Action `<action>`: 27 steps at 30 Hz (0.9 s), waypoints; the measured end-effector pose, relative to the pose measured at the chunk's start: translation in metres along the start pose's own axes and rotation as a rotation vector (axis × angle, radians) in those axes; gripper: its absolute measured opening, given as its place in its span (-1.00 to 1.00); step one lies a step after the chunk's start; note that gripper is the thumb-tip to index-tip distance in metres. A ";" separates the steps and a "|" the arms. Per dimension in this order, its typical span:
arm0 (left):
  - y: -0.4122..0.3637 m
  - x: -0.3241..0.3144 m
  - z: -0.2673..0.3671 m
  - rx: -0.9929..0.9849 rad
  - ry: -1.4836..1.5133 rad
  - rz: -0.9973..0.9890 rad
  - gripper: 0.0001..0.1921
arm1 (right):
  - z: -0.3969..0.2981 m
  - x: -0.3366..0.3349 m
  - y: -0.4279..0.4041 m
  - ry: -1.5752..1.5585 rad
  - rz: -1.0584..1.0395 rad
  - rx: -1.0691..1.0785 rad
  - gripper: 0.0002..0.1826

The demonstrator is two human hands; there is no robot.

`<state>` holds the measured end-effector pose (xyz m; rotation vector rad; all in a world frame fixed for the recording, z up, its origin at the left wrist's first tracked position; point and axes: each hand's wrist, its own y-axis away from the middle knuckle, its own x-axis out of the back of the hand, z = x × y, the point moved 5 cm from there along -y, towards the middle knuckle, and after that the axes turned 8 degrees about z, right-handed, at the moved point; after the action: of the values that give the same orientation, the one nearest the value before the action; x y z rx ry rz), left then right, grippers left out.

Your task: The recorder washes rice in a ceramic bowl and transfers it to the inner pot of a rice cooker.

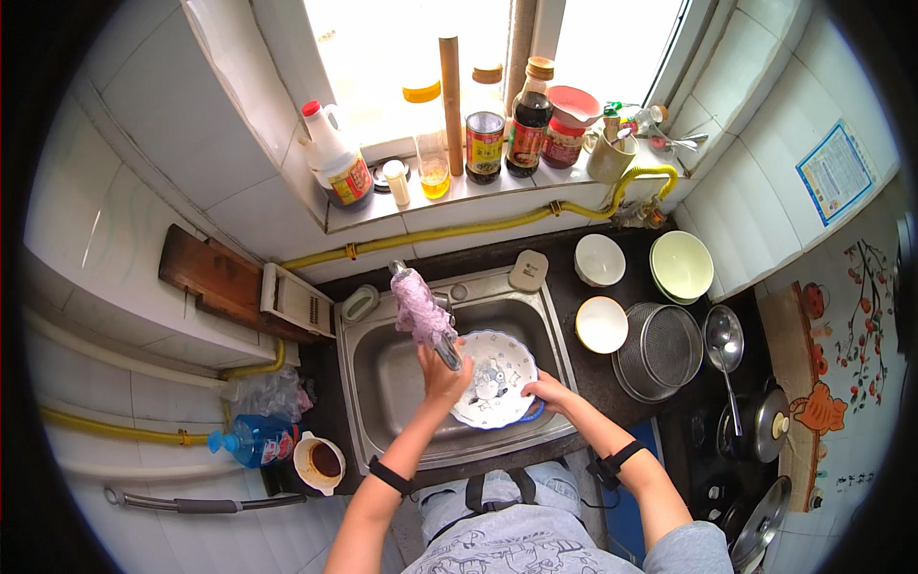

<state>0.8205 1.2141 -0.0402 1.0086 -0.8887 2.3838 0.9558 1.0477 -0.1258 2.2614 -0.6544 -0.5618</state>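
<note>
Over the stainless steel sink (pixel 391 402), a white patterned plate with a scalloped blue rim (pixel 502 373) is tilted between my hands. My left hand (pixel 443 373) is at the plate's left edge, partly behind the end of the metal faucet (pixel 449 351); its exact finger hold is partly hidden. A pink cloth (pixel 416 305) wraps the faucet's upper part. My right hand (pixel 549 391) grips the plate's right edge, with the thumb on top. Under that edge a bit of blue shows near my right fingers.
Right of the sink stand bowls (pixel 601 325), a mesh strainer (pixel 670 344), a ladle (pixel 724 341) and a lidded pot (pixel 767 423). Left are a blue detergent bottle (pixel 265 439) and a stained bowl (pixel 307 466). Bottles (pixel 529 129) line the windowsill; a cutting board (pixel 208 280) leans left.
</note>
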 end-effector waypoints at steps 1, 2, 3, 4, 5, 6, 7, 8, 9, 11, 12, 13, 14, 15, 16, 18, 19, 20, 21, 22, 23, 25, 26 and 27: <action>0.002 0.005 -0.009 0.002 -0.002 -0.002 -0.70 | -0.001 -0.001 0.006 0.038 0.009 -0.037 -0.33; 0.004 0.007 -0.021 0.056 0.048 -0.071 -0.73 | 0.001 0.001 0.008 0.038 0.007 -0.041 -0.33; 0.007 0.008 -0.032 0.110 0.096 -0.138 -0.75 | 0.004 0.005 0.009 0.056 0.005 -0.065 -0.31; 0.010 0.010 -0.039 0.073 0.115 -0.092 -0.76 | 0.007 0.010 0.011 0.074 0.004 -0.089 -0.30; 0.016 0.012 -0.045 0.077 0.114 -0.092 -0.76 | 0.013 0.016 0.008 0.076 0.002 -0.092 -0.30; 0.019 0.013 -0.046 0.146 0.238 -0.113 -0.75 | 0.020 0.026 0.003 0.084 -0.015 -0.058 -0.28; 0.023 0.015 -0.050 0.218 0.359 -0.129 -0.74 | 0.022 0.031 0.002 0.095 -0.037 -0.024 -0.27; 0.032 0.008 -0.059 0.257 0.318 -0.222 -0.71 | 0.026 0.038 0.002 0.086 -0.046 -0.029 -0.27; 0.048 0.003 -0.071 0.268 0.310 -0.211 -0.71 | 0.025 0.035 0.002 0.096 -0.060 -0.032 -0.27; 0.090 -0.025 -0.101 0.682 0.613 -0.425 -0.61 | 0.018 0.028 0.009 0.174 -0.079 -0.062 -0.28; 0.091 -0.025 -0.090 0.683 0.620 -0.434 -0.61 | 0.011 0.029 0.020 0.186 -0.058 -0.103 -0.29; 0.099 -0.027 -0.071 0.988 0.827 -0.565 -0.56 | 0.009 0.032 0.027 0.180 -0.043 -0.106 -0.29; 0.109 -0.031 -0.054 1.298 1.025 -0.694 -0.49 | 0.007 0.035 0.032 0.165 -0.026 -0.086 -0.33; 0.112 -0.030 -0.053 1.298 1.028 -0.693 -0.49 | 0.004 0.033 0.034 0.156 -0.024 -0.062 -0.38; 0.119 -0.031 -0.047 1.343 1.206 -0.725 -0.45 | 0.007 0.032 0.031 0.159 -0.024 -0.062 -0.38; 0.129 -0.032 -0.042 1.385 1.389 -0.751 -0.41 | 0.012 0.025 0.022 0.029 -0.068 -0.043 -0.38; 0.131 -0.034 -0.043 1.354 1.427 -0.728 -0.42 | 0.015 0.021 0.018 0.031 -0.070 -0.045 -0.38; 0.132 -0.035 -0.044 1.322 1.464 -0.703 -0.41 | 0.015 0.015 0.012 0.005 -0.079 -0.029 -0.38; 0.134 -0.035 -0.047 1.324 1.466 -0.698 -0.41 | 0.013 0.009 0.008 -0.021 -0.088 -0.015 -0.38; 0.134 -0.032 -0.052 1.295 1.426 -0.678 -0.39 | 0.009 0.004 0.004 0.056 -0.099 0.010 -0.40; 0.134 -0.030 -0.057 1.266 1.386 -0.658 -0.36 | 0.004 0.000 0.000 0.060 -0.104 0.009 -0.40; 0.131 -0.024 -0.059 1.263 1.400 -0.614 -0.34 | -0.011 -0.010 0.003 0.220 -0.134 -0.079 -0.44; 0.129 -0.020 -0.061 1.260 1.411 -0.575 -0.32 | -0.007 -0.009 -0.009 0.261 -0.202 -0.106 -0.49; 0.131 -0.016 -0.064 1.261 1.412 -0.563 -0.32 | -0.013 -0.016 -0.011 0.268 -0.209 -0.107 -0.49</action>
<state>0.7246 1.1621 -0.1380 -0.3368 1.2815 2.1303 0.9535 1.0705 -0.1220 2.2639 -0.2511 -0.3726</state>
